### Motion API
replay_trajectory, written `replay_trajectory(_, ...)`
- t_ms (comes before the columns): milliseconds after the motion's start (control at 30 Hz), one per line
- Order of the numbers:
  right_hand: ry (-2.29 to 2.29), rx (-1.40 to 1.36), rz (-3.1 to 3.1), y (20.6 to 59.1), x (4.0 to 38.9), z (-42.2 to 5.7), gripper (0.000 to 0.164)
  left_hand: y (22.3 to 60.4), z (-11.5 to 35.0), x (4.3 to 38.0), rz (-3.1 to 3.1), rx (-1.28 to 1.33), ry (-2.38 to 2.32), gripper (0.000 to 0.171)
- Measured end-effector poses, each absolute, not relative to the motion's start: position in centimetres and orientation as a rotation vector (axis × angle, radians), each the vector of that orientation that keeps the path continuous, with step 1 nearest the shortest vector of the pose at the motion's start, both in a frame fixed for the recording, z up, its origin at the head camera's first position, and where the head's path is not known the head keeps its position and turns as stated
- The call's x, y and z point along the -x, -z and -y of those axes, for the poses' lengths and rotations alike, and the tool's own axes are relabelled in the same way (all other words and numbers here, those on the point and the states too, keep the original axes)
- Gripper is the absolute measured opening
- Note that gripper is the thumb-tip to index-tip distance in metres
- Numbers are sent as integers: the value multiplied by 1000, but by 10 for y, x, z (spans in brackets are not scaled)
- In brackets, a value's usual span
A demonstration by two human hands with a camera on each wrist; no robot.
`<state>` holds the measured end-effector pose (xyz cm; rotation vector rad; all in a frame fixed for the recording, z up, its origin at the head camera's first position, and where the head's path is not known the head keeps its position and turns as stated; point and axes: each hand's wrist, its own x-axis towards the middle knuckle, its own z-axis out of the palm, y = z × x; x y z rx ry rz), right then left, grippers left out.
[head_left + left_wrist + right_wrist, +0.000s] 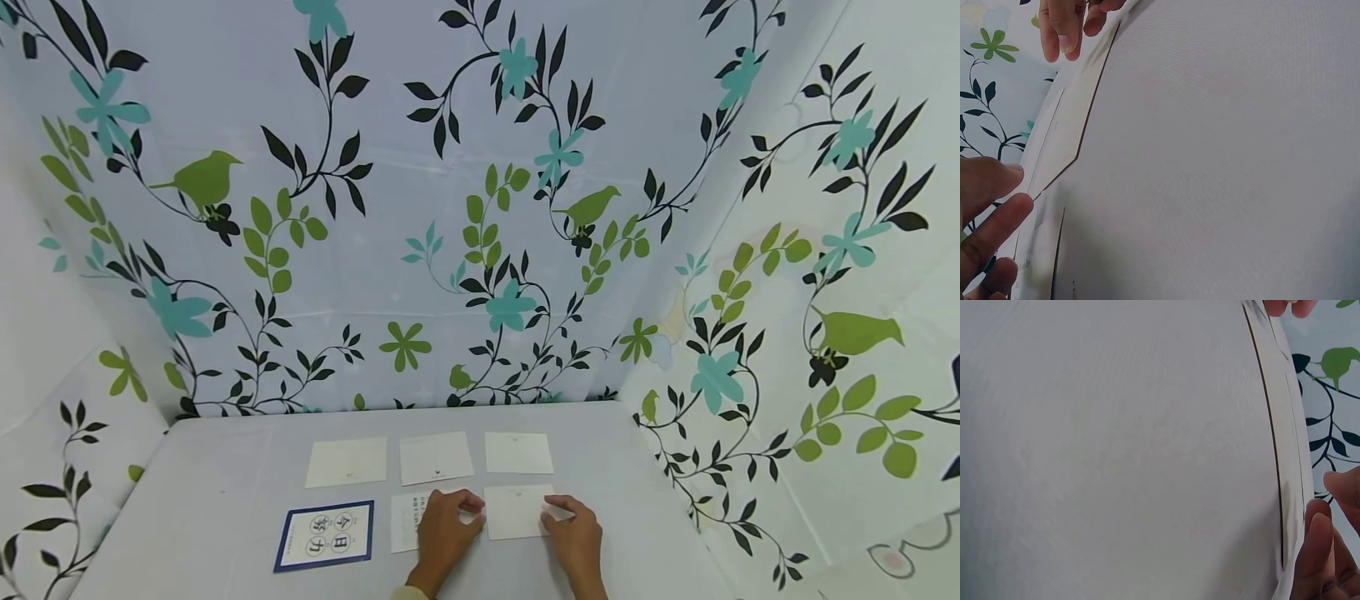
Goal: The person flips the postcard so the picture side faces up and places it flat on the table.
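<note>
A blank cream card lies flat on the table between the two hands. My left hand is at its left edge, thumb and forefinger slightly parted. On the opposite side, my right hand has its thumb and forefinger by the right edge, with a gap between them. The left hand partly covers a white card printed with small characters. Further left lies a blue-bordered card with four large circled characters. In the left wrist view, the fingertips are beside the card's corner.
Behind is a row of three pale cards: left, middle with a small dark mark, and right. They lie on a white-covered table. A patterned curtain with leaves and birds surrounds the table's back and sides.
</note>
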<state>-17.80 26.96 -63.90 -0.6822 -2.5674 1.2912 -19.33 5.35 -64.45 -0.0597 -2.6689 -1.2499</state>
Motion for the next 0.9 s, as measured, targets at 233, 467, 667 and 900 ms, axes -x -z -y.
replay_trajectory(233,-1300,728,2557,642,177,-274,32,647,-57,194,2689,50,1208,26)
replay_trajectory(467,-1290,731,2564,643,177,-277,33,645,-61,193,2693,25,1181,30)
replay_trajectory(667,-1316,690,2573,643,177,-277,32,641,-64,190,2686,37,1161,30)
replay_trajectory(900,-1292,729,2559,640,176,-279,28,639,-66,189,2699,39,1187,29)
